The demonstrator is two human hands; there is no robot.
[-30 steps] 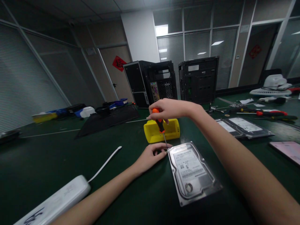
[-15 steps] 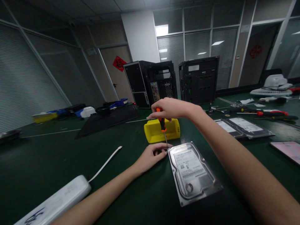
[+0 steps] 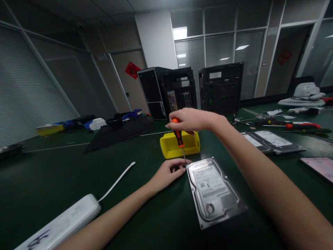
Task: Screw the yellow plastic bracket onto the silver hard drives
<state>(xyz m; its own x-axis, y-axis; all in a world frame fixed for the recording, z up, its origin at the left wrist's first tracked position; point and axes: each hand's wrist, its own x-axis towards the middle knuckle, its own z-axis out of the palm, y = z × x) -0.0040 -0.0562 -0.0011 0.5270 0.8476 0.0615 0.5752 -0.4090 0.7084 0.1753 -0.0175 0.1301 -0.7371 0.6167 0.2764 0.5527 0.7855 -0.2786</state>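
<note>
A silver hard drive (image 3: 212,189) with a white label lies flat on the green table, slightly turned. My right hand (image 3: 186,119) is wrapped round the orange and black handle of a screwdriver (image 3: 179,137) from above. The shaft points down, and its tip meets the drive's far left corner. At that same corner my left hand (image 3: 169,175) has its thumb and forefinger closed against the drive's edge, beside the screwdriver tip. Any screw under the tip is too small to make out. Just behind the hands stands a yellow plastic bin (image 3: 169,148), partly covered by my right hand.
Two more hard drives (image 3: 273,140) lie to the right, with a pink phone (image 3: 318,168) nearer. Several screwdrivers (image 3: 293,125) are further back. Black computer cases (image 3: 221,88) stand behind. A white power strip (image 3: 70,217) and its cable occupy the left front; a black mat (image 3: 119,133) lies beyond.
My right hand has shifted slightly right and turned a little with the screwdriver handle. The hard drive and my left hand stay in place.
</note>
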